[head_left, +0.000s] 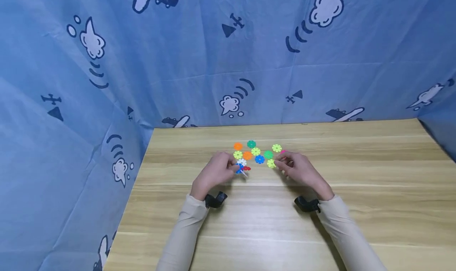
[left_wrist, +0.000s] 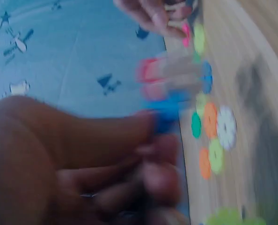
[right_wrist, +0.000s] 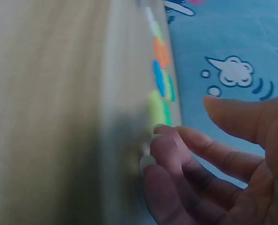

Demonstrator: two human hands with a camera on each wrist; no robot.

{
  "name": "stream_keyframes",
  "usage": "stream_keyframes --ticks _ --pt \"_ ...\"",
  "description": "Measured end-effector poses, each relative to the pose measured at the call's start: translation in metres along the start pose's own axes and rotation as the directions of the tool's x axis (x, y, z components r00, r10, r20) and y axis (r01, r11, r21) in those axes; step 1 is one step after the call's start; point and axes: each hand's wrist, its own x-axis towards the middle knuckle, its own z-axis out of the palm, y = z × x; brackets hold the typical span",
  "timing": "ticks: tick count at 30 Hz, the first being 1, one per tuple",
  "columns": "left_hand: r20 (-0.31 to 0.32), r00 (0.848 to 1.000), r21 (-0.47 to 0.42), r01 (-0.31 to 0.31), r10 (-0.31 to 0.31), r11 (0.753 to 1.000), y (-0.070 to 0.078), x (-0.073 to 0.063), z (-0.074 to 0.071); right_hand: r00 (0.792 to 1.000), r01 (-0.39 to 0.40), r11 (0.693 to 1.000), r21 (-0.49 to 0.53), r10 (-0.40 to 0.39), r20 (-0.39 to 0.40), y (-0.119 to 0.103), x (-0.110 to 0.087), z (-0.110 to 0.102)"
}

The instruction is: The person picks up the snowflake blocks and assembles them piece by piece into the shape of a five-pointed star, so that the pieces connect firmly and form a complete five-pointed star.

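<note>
My left hand (head_left: pixel 219 168) pinches a blue notched plastic disc (left_wrist: pixel 168 112) between thumb and fingers. Joined to that disc are a red disc (left_wrist: pixel 149 77) and a whitish one (left_wrist: pixel 181 74), both blurred in the left wrist view. On the right, my right hand (head_left: pixel 297 170) hovers by a yellow-green disc (head_left: pixel 271 163) and a pink disc (head_left: pixel 283 152) partly hidden by its fingers. In the right wrist view its thumb stands apart from loosely bent fingers (right_wrist: pixel 169 157), and nothing shows between them.
Between the hands, several loose discs lie flat on the wooden table (head_left: pixel 263 215), among them a blue disc (head_left: pixel 259 159), an orange disc (head_left: pixel 238 146), a green disc (head_left: pixel 251 144) and a white disc (left_wrist: pixel 226 127). A blue patterned curtain (head_left: pixel 199 65) borders the table's back and left.
</note>
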Motion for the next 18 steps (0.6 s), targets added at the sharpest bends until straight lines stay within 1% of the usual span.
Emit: stream_keyframes --ticks 2,4,6,8,11,13,16,17,18 --pt "0.085 0.995 0.017 0.052 -0.054 0.998 -0.007 -0.001 -0.004 1.000 0.011 1.000 -0.009 -0.011 -0.003 0.002 0.001 0.003" --pt "0.144 0.986 0.023 0.087 -0.089 0.996 -0.013 -0.002 -0.008 1.000 0.011 0.999 -0.032 -0.011 -0.010 0.002 0.002 0.005" --pt "0.175 0.976 0.034 0.125 -0.130 0.992 -0.014 -0.003 -0.012 1.000 0.002 0.999 -0.052 -0.002 -0.016 0.001 0.003 0.006" --pt "0.194 0.963 0.052 0.181 -0.188 0.982 -0.014 -0.004 -0.015 1.000 -0.002 0.998 -0.067 0.000 -0.026 0.001 0.005 0.007" --pt "0.170 0.944 0.099 0.269 -0.282 0.958 -0.011 -0.005 -0.019 0.999 0.009 0.995 -0.095 -0.014 -0.051 0.002 0.008 0.009" --pt "0.155 0.934 0.113 0.306 -0.321 0.945 -0.012 -0.004 -0.020 0.997 0.023 0.994 -0.108 -0.030 -0.071 0.003 0.009 0.011" --pt "0.109 0.939 0.121 0.314 -0.327 0.942 -0.015 -0.003 -0.021 0.996 0.033 0.991 -0.126 -0.044 -0.081 0.001 0.011 0.014" --pt "0.090 0.946 0.117 0.302 -0.313 0.946 -0.016 -0.002 -0.021 0.996 0.035 0.991 -0.130 -0.046 -0.081 0.001 0.011 0.015" --pt "0.063 0.956 0.114 0.280 -0.288 0.953 -0.017 -0.001 -0.020 0.996 0.032 0.990 -0.135 -0.044 -0.083 0.000 0.011 0.015"
